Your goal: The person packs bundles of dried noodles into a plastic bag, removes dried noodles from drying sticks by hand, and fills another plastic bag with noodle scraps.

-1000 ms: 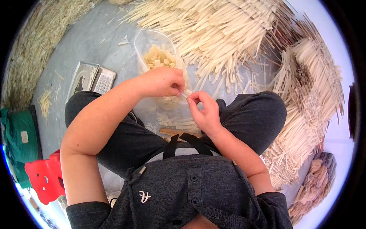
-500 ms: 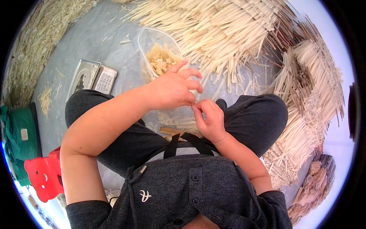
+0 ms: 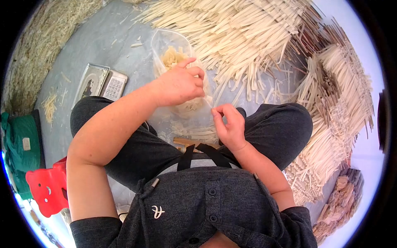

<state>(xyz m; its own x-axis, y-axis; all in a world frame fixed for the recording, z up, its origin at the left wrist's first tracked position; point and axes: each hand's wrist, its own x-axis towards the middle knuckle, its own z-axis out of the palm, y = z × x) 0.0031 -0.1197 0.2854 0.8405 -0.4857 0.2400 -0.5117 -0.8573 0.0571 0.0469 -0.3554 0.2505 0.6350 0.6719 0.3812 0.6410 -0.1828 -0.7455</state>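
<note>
A clear plastic container (image 3: 158,45) with pale cut pieces (image 3: 171,56) in it stands in front of me. My left hand (image 3: 180,86) is over its near part, fingers curled, the index finger lifted; the fingertips are turned away, and what they hold is too small to make out. Right of it, my right hand (image 3: 225,120) pinches the lower end of a thin pale strip (image 3: 209,101) between thumb and index finger. The strip slants up toward my left hand.
A digital scale (image 3: 112,85) with a metal tray lies to the left. Long pale strips (image 3: 244,33) are heaped at the back and right. A red stool (image 3: 47,188) and a green bag (image 3: 25,142) are at the left edge. Wooden pieces (image 3: 192,142) lie between my legs.
My hands met at the fingertips half a second ago and are now apart. My left hand has moved left over the container, and a strip shows at my right fingertips.
</note>
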